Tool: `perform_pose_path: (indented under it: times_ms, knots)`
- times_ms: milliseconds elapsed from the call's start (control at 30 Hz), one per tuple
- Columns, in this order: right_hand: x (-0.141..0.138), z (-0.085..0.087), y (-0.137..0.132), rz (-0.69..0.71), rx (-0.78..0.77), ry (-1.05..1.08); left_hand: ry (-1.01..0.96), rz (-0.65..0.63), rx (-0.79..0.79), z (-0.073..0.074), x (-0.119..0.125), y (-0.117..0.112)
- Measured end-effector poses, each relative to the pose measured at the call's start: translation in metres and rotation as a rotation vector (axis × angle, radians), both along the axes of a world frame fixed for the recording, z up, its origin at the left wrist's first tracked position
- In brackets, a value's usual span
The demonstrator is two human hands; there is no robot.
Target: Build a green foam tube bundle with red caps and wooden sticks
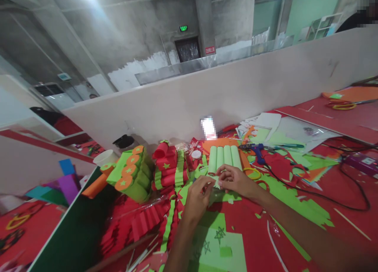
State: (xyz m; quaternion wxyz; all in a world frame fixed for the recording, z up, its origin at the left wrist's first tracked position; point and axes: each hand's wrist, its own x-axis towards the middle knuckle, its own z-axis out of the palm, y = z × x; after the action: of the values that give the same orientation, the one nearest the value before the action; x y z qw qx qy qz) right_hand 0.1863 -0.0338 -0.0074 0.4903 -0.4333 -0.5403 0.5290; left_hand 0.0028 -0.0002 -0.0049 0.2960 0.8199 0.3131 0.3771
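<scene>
Between my hands is a small pale green paper piece (217, 182) with pointed edges, perhaps a star. My left hand (197, 195) pinches its left side, fingers curled. From the right, my right hand (234, 180) has its thumb and fingertips closed on the same piece. Just beyond them lies a row of light green paper tubes (225, 158), side by side. Below my hands is a light green sheet (233, 244) with stars drawn on it in dark lines.
Left of my hands stand a green-and-orange roll bundle (134, 175) and a red roll bundle (169, 169) with green bands. A blue glue gun (259, 153), its black cable (325, 198) and yellow-handled scissors (252, 173) lie to the right. A white partition (165, 110) runs behind.
</scene>
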Motion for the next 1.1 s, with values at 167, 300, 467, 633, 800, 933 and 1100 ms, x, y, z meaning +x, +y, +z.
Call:
perform_pose_path:
  times_ms: [167, 300, 467, 633, 800, 933, 1100]
  knots:
    - [0.000, 0.004, 0.000, -0.038, 0.032, -0.050, -0.012, 0.209, -0.101, 0.004, -0.002, 0.000]
    - [0.000, 0.004, 0.000, -0.060, 0.043, -0.046, -0.024, 0.157, -0.208, 0.009, 0.001, -0.005]
    - [0.000, 0.007, -0.001, -0.062, 0.080, -0.064, 0.012, 0.014, -0.242, 0.007, 0.006, -0.008]
    - [-0.001, 0.008, -0.001, -0.058, 0.067, -0.056, -0.003, -0.025, -0.279, 0.005, 0.006, -0.005]
    - [0.006, 0.016, -0.005, -0.095, 0.152, -0.153, -0.022, 0.028, -0.295, 0.006, 0.006, -0.005]
    - [0.027, 0.024, -0.006, -0.258, 0.323, -0.528, -0.035, 0.029, -0.322, 0.005, 0.004, -0.004]
    - [0.057, 0.006, 0.002, -0.238, 0.522, -1.021, -0.020, 0.049, -0.262, 0.004, 0.003, -0.001]
